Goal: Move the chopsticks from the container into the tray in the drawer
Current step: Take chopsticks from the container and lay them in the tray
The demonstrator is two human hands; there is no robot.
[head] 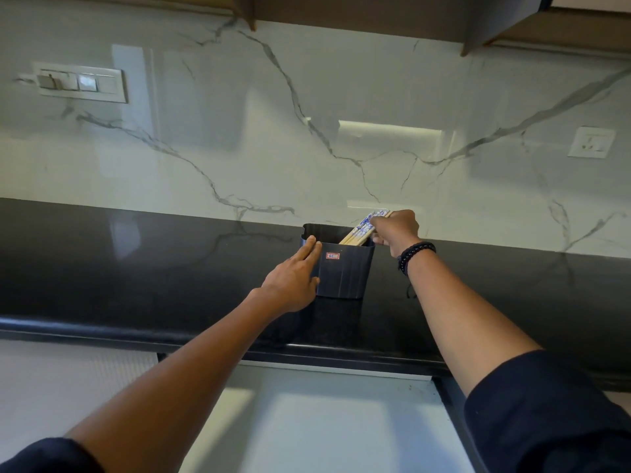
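Note:
A dark ribbed container [345, 271] with a small red-and-white label stands on the black countertop [136, 268]. Several pale wooden chopsticks [360, 232] with blue-and-white patterned tops lean out of its right side. My right hand [396, 230] is closed around their patterned upper ends, above the container's right rim. My left hand [293, 278] lies flat against the container's left wall, fingers together, steadying it. The drawer front [324, 421] below the counter edge looks closed, and no tray is in view.
A glossy white marble backsplash [307, 131] rises behind the counter, with a switch panel [80, 82] at left and a socket [592, 142] at right. Dark wall cabinets [495, 18] hang overhead. The counter's rounded front edge [205, 339] runs across below my hands.

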